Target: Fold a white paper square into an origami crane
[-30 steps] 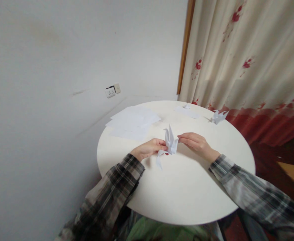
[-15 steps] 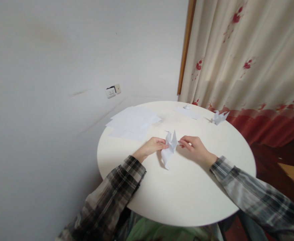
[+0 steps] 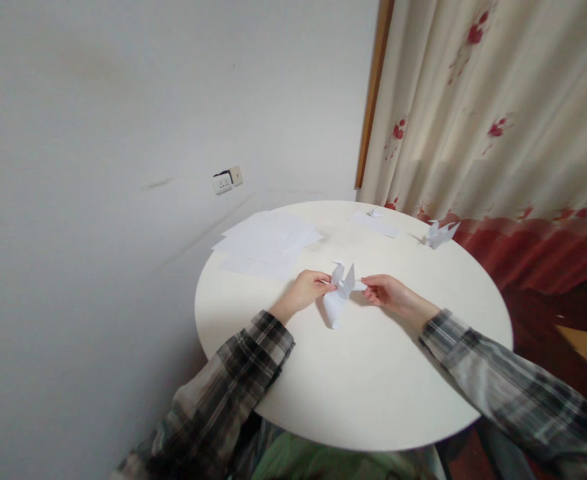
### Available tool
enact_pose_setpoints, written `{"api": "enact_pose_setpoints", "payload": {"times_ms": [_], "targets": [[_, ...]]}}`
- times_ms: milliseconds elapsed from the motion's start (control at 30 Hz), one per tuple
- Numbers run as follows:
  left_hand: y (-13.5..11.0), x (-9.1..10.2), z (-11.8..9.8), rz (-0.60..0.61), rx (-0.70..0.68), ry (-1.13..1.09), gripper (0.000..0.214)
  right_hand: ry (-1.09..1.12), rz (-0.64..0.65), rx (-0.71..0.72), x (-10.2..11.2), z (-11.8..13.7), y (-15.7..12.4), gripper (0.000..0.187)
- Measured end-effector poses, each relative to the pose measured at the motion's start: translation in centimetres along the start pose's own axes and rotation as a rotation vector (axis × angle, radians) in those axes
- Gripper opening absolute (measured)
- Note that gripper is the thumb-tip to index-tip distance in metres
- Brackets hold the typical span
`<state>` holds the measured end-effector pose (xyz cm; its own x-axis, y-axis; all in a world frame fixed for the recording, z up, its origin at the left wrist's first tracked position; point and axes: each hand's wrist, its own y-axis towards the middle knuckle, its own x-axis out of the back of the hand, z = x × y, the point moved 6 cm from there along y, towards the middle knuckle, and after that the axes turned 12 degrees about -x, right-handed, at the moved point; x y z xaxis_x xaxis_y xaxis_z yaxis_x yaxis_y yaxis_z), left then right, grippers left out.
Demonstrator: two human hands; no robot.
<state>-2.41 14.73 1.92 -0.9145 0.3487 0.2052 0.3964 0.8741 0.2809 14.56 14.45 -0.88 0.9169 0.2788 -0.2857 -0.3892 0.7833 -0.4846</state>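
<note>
A white folded paper crane [image 3: 339, 293] is held just above the round white table [image 3: 373, 393], near its middle. My left hand [image 3: 307, 290] pinches the crane's left side. At the right side, my right hand [image 3: 388, 293] pinches a thin paper tip. Two points of the crane stand up between the hands, and a wider flap hangs down toward the tabletop. Both forearms wear plaid sleeves and reach in from the table's near edge.
A loose stack of white paper sheets [image 3: 268, 243] lies at the table's far left. Another folded paper crane [image 3: 438, 233] sits at the far right edge, with a paper strip [image 3: 375, 223] and a small scrap [image 3: 373, 213] behind. A wall and a flowered curtain [image 3: 498, 113] stand close.
The crane has sunk lower and turned. Its hanging flap swung from the left to below the middle. My hands have drawn slightly apart, each keeping its pinch.
</note>
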Motion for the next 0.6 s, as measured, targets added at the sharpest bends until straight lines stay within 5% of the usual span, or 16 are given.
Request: {"api": "enact_pose_setpoints", "payload": {"times_ms": [167, 400, 600], "targets": [[0.0, 0.1, 0.2, -0.011, -0.002, -0.018, 0.01, -0.009, 0.006, -0.009, 0.0, -0.2, -0.1, 0.011], [0.1, -0.2, 3.0, -0.076, 0.048, -0.055, 0.016, -0.301, -0.202, 0.461, 0.2, 2.8, -1.6, 0.022], [0.2, -0.9, 3.5, -0.12, 0.065, -0.066, 0.017, -0.58, -0.168, 0.55, -0.1, 2.3, -1.0, 0.022]]}}
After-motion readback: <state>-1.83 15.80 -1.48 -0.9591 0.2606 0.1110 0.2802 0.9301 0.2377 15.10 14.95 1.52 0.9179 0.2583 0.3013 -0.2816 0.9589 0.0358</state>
